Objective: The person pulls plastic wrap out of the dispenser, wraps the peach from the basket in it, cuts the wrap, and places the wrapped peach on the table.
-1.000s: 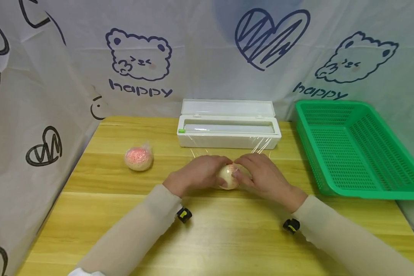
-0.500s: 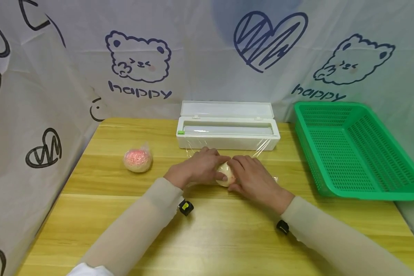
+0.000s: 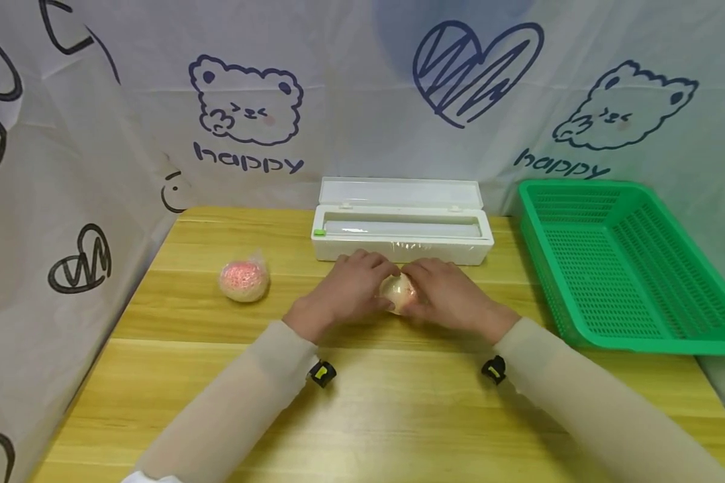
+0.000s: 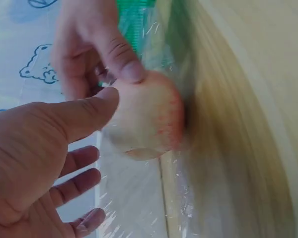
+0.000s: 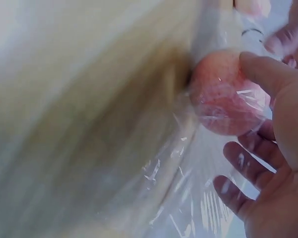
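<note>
A round cream and pink object (image 3: 397, 294), with clear film (image 5: 181, 168) over it, sits between both hands just in front of the white film box (image 3: 401, 251). My left hand (image 3: 352, 290) holds its left side, thumb and curled fingers against it; in the left wrist view the left hand (image 4: 44, 144) has its thumb on the round object (image 4: 144, 116). My right hand (image 3: 450, 295) grips the right side, and in the right wrist view the right hand's (image 5: 283, 134) thumb lies on the pink surface (image 5: 228, 94). Film stretches beneath toward the box.
A second round object (image 3: 244, 280), pink on top and wrapped in film, stands at the left of the wooden table (image 3: 362, 416). The green basket (image 3: 610, 282) is at the right. A printed white curtain (image 3: 362, 107) hangs behind; the box's lid (image 3: 401, 192) is raised.
The round object has moved slightly back toward the box, both hands with it, and it has been turned between them. The film from the box, earlier stretched wide, shows less beyond the hands.
</note>
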A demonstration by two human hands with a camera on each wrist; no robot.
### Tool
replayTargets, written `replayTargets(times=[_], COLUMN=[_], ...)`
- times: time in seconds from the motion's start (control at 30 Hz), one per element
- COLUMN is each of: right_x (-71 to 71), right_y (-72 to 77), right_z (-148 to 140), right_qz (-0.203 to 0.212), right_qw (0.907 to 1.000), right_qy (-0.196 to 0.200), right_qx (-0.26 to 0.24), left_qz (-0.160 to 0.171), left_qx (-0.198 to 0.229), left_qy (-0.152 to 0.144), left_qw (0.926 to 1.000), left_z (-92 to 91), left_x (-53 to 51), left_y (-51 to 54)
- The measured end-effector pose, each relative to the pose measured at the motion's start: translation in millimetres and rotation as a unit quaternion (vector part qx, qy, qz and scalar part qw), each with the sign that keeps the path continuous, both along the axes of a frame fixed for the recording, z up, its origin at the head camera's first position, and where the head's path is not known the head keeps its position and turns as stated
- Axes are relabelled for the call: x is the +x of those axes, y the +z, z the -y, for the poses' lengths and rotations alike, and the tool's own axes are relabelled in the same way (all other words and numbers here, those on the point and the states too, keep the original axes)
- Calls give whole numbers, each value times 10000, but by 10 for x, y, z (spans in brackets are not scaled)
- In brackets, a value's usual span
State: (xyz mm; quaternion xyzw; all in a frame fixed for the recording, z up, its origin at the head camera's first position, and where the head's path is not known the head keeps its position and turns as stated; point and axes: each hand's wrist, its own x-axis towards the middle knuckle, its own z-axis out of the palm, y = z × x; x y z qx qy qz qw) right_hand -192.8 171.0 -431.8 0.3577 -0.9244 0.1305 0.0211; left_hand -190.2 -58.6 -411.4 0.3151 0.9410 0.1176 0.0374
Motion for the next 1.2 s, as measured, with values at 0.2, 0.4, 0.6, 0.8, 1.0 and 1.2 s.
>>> replayTargets(times=[0.2, 0.4, 0.6, 0.8, 1.0, 1.2], right_x=[-153, -289, -369, -369, -322, -304], right_y=[99, 158, 190, 192, 143, 58], right_z=[-17, -25, -12, -22, -32, -4], right_qz=[693, 1082, 1200, 1113, 345, -2], right_qw=[9973, 9933, 9920, 9927, 9973, 9984], right_qy=[-97, -95, 64, -141, -375, -294], right_qx=[210, 385, 398, 433, 535, 473], left_qz=[-315, -381, -561, -662, -688, -563], left_qx=[-63, -35, 18, -218, -369, -282], left_qy=[-231, -193, -40, 68, 215, 299], left_qw=[9992, 9991, 9984, 9975, 9967, 9976], left_z=[-10, -69, -132, -170, -204, -188], left_x=[22, -16, -116, -238, -323, -310], left_y=[-77, -141, -228, -205, -164, -159])
